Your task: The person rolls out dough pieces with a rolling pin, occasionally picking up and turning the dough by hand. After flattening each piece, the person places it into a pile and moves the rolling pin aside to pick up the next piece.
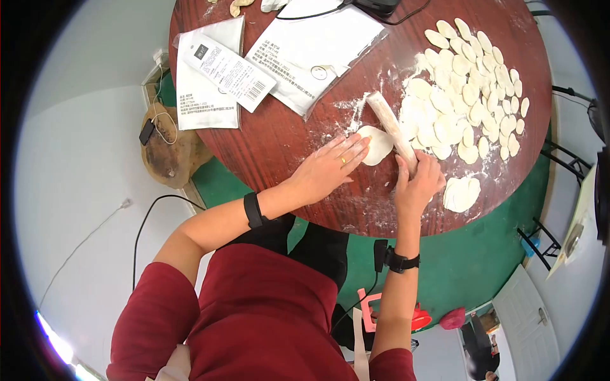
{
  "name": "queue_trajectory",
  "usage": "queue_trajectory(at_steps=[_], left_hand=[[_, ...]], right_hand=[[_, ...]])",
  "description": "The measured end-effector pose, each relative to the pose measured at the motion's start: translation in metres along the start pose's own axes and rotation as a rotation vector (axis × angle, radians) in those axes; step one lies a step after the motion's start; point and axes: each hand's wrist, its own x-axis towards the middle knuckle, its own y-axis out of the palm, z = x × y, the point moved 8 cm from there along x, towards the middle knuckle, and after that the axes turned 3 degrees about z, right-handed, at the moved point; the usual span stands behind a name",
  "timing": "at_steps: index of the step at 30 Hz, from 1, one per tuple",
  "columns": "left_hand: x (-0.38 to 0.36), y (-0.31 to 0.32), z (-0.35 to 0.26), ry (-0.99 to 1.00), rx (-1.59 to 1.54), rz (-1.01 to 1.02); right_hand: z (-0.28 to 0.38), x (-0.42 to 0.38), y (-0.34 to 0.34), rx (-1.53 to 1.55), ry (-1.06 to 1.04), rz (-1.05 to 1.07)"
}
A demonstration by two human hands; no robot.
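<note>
A thin round dough wrapper (377, 147) lies on the dark red wooden table (267, 149). My left hand (327, 166) rests flat with its fingers stretched out, fingertips over the wrapper's left edge. On the wrapper's right side is a flour-dusted rolling pin (386, 119), slanting up and to the left. My right hand (419, 179) is closed round the pin's near end. Right of the pin spreads a large floury layer of small dough pieces (470, 95), many flattened. A small stack of rolled wrappers (462, 193) sits near the table edge, right of my right hand.
Printed plastic packages (210, 76) (298, 63) lie at the table's left and back. A black device (378, 6) with a cable is at the far edge. A wooden stump (170, 149) holding a charger stands left of the table. The floor (445, 254) is green.
</note>
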Motion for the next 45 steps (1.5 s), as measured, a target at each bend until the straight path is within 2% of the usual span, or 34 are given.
queue_trajectory(at_steps=[3, 10, 14, 16, 22, 24, 25, 28, 30, 34, 38, 41, 43, 45], left_hand=[[-0.008, 0.013, -0.012, -0.064, -0.098, -0.029], [-0.018, 0.007, -0.036, -0.061, -0.275, -0.160], [-0.040, -0.018, -0.008, -0.130, -0.362, -0.186], [-0.051, -0.037, 0.015, -0.186, -0.289, -0.239], [-0.074, -0.083, 0.058, -0.256, -0.294, -0.452], [-0.074, -0.095, 0.065, -0.268, -0.278, -0.506], [-0.073, -0.099, 0.068, -0.269, -0.277, -0.525], [-0.072, -0.111, 0.072, -0.280, -0.250, -0.596], [-0.070, -0.118, 0.075, -0.281, -0.262, -0.618], [-0.071, -0.117, 0.077, -0.296, -0.322, -0.645], [-0.070, -0.120, 0.079, -0.326, -0.315, -0.642], [-0.070, -0.117, 0.078, -0.284, -0.308, -0.665], [-0.068, -0.116, 0.075, -0.275, -0.316, -0.653], [-0.064, -0.118, 0.073, -0.259, -0.313, -0.654]], right_hand=[[0.012, 0.001, 0.004, 0.037, -0.022, 0.034], [0.011, -0.019, 0.012, 0.028, -0.011, 0.076], [0.020, -0.023, 0.018, 0.006, -0.072, 0.132], [0.026, -0.023, 0.020, 0.001, -0.103, 0.146], [0.042, 0.004, 0.032, -0.045, 0.008, 0.074], [0.046, 0.019, 0.040, -0.129, 0.124, 0.016], [0.050, 0.020, 0.043, -0.170, 0.143, 0.076], [0.063, -0.018, 0.048, -0.253, 0.050, 0.039], [0.066, -0.025, 0.051, -0.267, 0.038, 0.081], [0.059, 0.010, 0.038, -0.260, 0.099, -0.042], [0.068, -0.030, 0.055, -0.237, 0.083, 0.153], [0.069, -0.022, 0.055, -0.218, 0.104, 0.191], [0.055, 0.020, 0.042, -0.236, 0.172, 0.034], [0.053, 0.016, 0.046, -0.252, 0.167, 0.042]])
